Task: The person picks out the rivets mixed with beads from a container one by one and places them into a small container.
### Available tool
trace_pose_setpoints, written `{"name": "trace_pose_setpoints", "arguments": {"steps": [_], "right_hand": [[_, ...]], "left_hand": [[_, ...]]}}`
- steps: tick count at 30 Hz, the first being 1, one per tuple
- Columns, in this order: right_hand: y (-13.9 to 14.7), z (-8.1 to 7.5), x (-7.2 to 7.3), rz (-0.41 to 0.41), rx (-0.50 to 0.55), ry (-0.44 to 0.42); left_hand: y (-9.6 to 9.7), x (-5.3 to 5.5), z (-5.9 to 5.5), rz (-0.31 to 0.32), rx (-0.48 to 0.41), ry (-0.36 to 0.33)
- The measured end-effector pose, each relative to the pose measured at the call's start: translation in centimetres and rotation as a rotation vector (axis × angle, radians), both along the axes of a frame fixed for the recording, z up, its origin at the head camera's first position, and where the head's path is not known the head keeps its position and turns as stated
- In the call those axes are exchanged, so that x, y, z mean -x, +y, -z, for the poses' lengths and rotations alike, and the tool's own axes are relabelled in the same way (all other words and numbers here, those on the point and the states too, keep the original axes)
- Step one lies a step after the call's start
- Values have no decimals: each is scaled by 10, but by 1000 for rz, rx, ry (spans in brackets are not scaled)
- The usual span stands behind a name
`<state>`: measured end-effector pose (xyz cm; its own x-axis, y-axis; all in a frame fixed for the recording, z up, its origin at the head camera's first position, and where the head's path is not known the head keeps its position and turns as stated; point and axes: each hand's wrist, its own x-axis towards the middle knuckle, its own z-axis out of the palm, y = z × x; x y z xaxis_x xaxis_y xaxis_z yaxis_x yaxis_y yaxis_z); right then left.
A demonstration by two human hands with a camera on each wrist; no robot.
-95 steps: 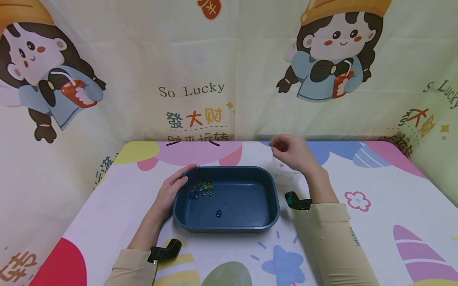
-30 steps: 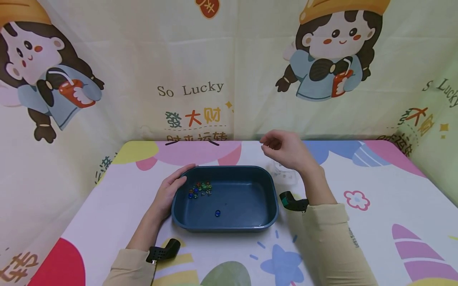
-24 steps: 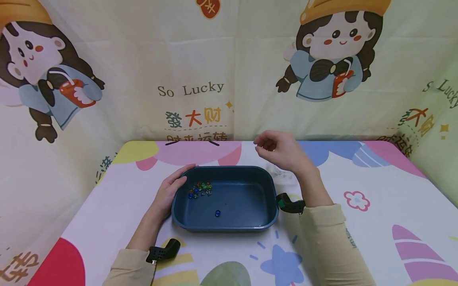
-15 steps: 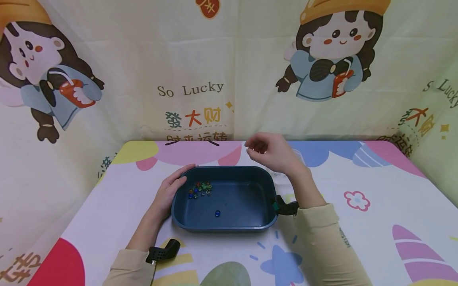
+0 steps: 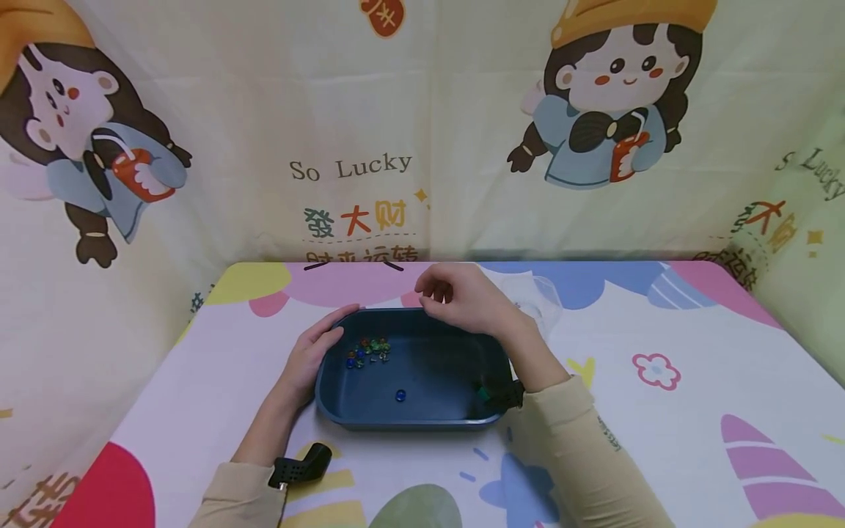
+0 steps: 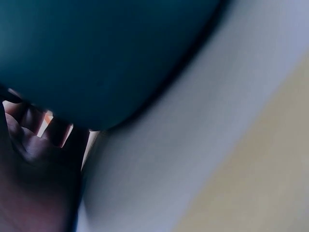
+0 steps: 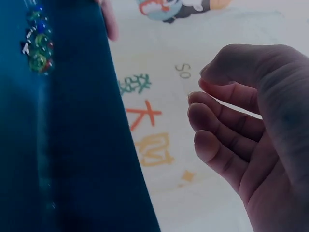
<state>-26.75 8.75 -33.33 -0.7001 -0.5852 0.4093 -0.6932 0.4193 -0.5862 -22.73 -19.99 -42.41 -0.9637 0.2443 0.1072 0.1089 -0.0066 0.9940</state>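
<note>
A dark blue rectangular basin (image 5: 416, 423) stands on the table. My left hand (image 5: 306, 359) grips its left side, thumb at the rim and fingers along the outside wall. In the left wrist view the underside of the basin (image 6: 96, 58) covers part of that hand. Glass marbles (image 5: 364, 346) in several colours cluster in the basin's left part, with small silvery pieces (image 5: 379, 358) beside them. Apart from these lies one blue marble (image 5: 400, 395). My right hand (image 5: 462, 297) hovers over the far rim. Its fingers (image 7: 206, 145) are loosely bent, with nothing visible between them.
Behind the right forearm sits a clear plastic box (image 5: 540, 297), partly hidden. Both wrists carry black cameras, and the right wrist camera (image 5: 507, 396) overlaps the basin's right end. A printed cloth (image 5: 370, 95) hangs behind the table.
My right hand has come left from above the clear box to the basin's far rim, its thumb and fingertips parting from their earlier pinch. The left hand and basin stay in place.
</note>
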Motion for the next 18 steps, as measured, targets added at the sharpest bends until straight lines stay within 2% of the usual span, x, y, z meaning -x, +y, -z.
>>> {"name": "trace_pose_setpoints", "arguments": {"steps": [9, 18], "right_hand": [[-20, 7, 1, -60, -54, 15], [-23, 15, 2, -153, -28, 0]], "left_hand": [[-2, 0, -1, -10, -7, -2], [0, 0, -1, -11, 0, -14]]}}
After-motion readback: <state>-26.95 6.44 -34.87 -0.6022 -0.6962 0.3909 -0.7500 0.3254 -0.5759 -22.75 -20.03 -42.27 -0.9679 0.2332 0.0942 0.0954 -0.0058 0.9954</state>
